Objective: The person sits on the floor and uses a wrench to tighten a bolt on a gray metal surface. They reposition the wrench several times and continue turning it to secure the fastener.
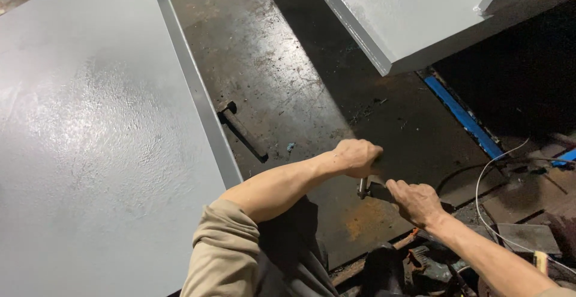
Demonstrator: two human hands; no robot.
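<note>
My left hand (357, 156) is closed in a fist over the top of a small dark metal tool (369, 185) low over the rusty steel floor plate (288, 87). My right hand (415, 201) grips the same tool from the right, fingers curled round its dark handle end. Only a short shiny stub of the tool shows between the two hands; the rest is hidden. Both forearms reach in from the bottom edge.
A large grey-painted metal panel (90, 135) fills the left. A second grey panel (420, 15) with a lug lies top right. A dark bar (242, 131) rests on the floor by the left panel. A blue strip (462, 117), white cable (486, 177) and clutter sit at right.
</note>
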